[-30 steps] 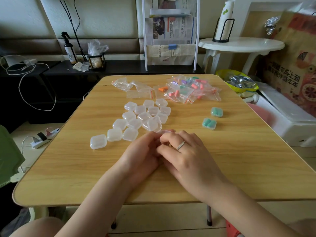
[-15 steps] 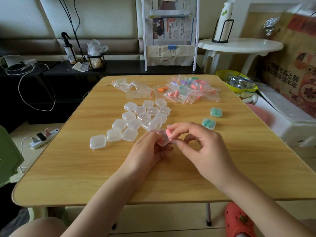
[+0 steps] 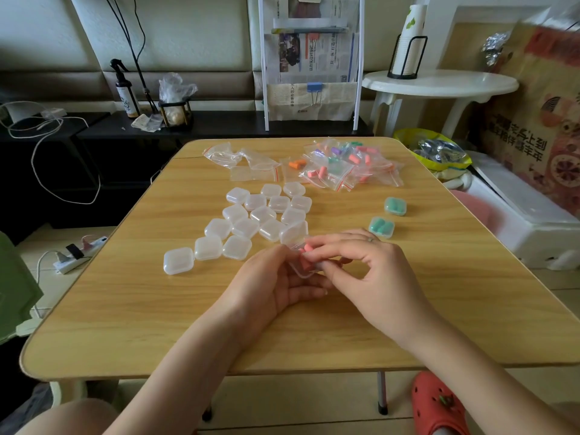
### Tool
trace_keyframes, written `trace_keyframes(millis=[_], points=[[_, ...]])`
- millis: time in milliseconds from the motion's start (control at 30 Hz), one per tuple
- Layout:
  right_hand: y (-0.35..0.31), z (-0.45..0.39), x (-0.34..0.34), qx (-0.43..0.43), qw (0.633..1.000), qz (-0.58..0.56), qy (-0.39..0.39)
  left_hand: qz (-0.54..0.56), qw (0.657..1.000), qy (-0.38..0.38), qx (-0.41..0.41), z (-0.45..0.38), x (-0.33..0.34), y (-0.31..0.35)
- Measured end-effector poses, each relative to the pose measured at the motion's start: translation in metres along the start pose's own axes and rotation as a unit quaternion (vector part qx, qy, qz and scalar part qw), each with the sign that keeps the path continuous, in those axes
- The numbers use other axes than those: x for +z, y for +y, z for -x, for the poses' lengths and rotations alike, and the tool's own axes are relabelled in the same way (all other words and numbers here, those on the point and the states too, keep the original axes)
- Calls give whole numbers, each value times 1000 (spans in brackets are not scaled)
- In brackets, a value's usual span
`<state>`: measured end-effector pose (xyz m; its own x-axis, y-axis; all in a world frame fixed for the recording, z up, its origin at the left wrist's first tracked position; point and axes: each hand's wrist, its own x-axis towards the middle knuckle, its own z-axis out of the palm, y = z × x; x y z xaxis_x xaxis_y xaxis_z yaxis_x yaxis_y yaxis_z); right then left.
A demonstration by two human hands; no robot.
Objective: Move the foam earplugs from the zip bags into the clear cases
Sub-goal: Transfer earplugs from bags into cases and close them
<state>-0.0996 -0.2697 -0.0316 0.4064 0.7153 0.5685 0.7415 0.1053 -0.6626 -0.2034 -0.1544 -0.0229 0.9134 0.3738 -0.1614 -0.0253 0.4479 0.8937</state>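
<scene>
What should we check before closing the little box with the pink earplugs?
1. Box held steady: ok. The left hand holds the open case from below.
2. Pink earplugs in the case: cannot tell. The right hand pinches at them over the case, and its fingers hide how deep they sit.
3. Lid free to swing shut: cannot tell. The fingers hide it.
4. Room to set it down: ok. There is bare table near the two teal-filled cases.
5. More work waiting: ok. Empty cases and filled zip bags are still there.
</scene>
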Motion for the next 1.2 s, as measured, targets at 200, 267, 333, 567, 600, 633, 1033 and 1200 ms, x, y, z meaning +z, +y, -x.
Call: trace_keyframes(millis=[200, 267, 333, 567, 600, 633, 1033, 1200], points=[[-6, -1, -4, 87, 989, -117, -19, 22, 1000, 5, -7, -1, -2, 0], [-5, -3, -6, 93, 987, -127, -7, 29, 999, -5, -16, -1, -1, 0], [-5, -2, -7, 79, 993, -92, -9, 37, 999, -23, -30, -1, -2, 1], [-5, 0, -3, 38, 999, -4, 0, 58, 996, -40, -60, 0, -3, 3], [-5, -1, -5, 52, 998, -23, 3, 61, 995, -40, -66, -1, -4, 3], [-5, -2, -7, 65, 997, -44, -10, 61, 995, -41, -70, -1, -4, 3], [3, 3, 0, -54, 988, 133, -54, 80, 992, -63, -80, 2, -7, 4], [3, 6, 10, -56, 989, 136, -2, 22, 992, -66, -106, 1, -1, 4]])
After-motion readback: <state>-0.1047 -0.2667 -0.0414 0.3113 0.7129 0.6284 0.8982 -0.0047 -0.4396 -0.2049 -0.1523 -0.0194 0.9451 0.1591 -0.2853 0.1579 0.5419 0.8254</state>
